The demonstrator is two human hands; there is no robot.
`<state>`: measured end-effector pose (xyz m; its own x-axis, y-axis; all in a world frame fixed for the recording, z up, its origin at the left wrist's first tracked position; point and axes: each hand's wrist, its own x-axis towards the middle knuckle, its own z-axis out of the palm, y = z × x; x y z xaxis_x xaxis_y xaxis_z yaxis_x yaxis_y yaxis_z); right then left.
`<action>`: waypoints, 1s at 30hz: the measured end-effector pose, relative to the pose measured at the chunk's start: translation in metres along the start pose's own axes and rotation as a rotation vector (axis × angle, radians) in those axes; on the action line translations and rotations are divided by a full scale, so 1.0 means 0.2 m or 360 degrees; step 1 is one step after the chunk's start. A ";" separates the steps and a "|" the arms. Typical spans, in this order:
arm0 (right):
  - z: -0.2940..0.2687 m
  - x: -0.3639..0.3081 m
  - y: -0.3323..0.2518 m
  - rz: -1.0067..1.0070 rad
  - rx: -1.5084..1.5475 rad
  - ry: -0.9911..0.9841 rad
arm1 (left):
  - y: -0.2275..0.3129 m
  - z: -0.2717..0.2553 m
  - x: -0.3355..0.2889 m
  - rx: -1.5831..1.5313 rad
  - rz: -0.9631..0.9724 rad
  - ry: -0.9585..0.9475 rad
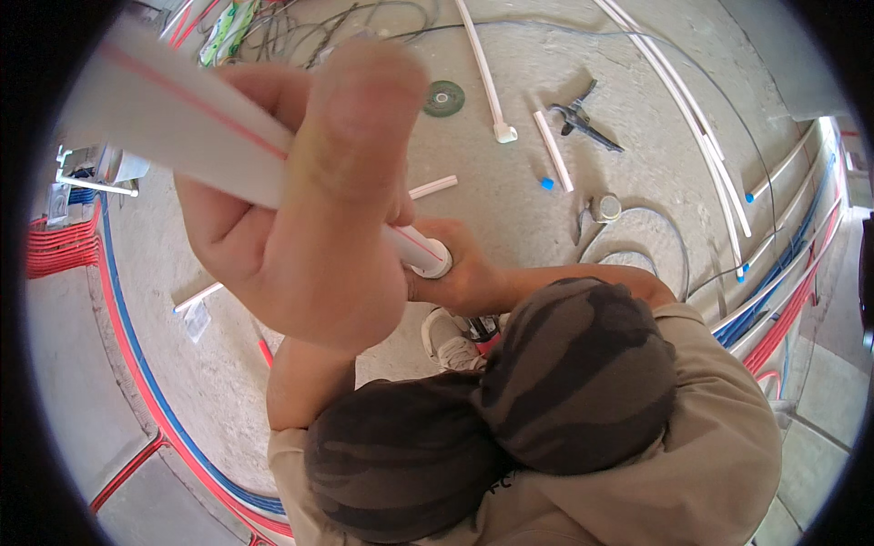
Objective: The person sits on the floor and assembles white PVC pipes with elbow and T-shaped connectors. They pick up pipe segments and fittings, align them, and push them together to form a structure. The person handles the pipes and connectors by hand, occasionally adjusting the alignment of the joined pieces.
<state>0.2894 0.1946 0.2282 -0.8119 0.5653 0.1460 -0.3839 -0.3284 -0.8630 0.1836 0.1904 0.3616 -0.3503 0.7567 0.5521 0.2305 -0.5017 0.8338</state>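
Note:
A white plastic pipe (pixel 196 123) with a red stripe runs from the upper left, close to the camera, down through my hands. My left hand (pixel 319 209) is wrapped round it, with the thumb lying along it. Lower down, my right hand (pixel 460 268) is closed round the pipe's far end, where a white round fitting (pixel 441 259) shows. The pipe appears to enter this fitting; how deep is hidden. My knees are bent below my arms, and a light shoe (pixel 450 341) shows under my right hand.
On the concrete floor lie a green disc (pixel 443 98), a black branched tool (pixel 581 118), a short white pipe (pixel 554 150), a blue cap (pixel 546 183) and a metallic cylinder (pixel 605 208). Long white pipes (pixel 701 127) stretch at right. Red and blue tubing (pixel 137 364) curves along the left.

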 end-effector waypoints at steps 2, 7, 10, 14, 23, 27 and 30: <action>0.00 0.04 0.01 -0.0420 -0.0471 0.0091 | 0.00 -0.07 0.01 -0.0297 -0.0043 -0.0112; -0.01 0.08 -0.03 -0.0661 -0.0987 0.0248 | 0.06 -0.20 -0.06 -0.0740 -0.0199 -0.0076; -0.02 0.07 -0.05 -0.0734 -0.1178 0.0293 | 0.04 -0.24 -0.10 -0.0859 -0.0194 -0.0052; -0.03 0.06 -0.05 -0.0822 -0.1329 0.0331 | 0.01 -0.25 -0.16 -0.0926 -0.0163 -0.0026; -0.05 0.08 -0.10 -0.0623 -0.1067 0.0010 | -0.07 -0.35 -0.21 -0.0748 0.0116 0.0026; -0.06 0.07 -0.08 -0.0572 -0.0659 0.0004 | -0.09 -0.37 -0.25 -0.0732 0.0187 -0.0066; -0.04 0.08 -0.04 -0.0572 -0.0590 0.0077 | -0.10 -0.39 -0.26 -0.0660 0.0213 -0.0115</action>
<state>0.2834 0.2125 0.2327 -0.6329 0.6303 0.4496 -0.4460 0.1779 -0.8772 0.1268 0.1290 0.3165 -0.2742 0.6937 0.6660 -0.1196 -0.7118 0.6921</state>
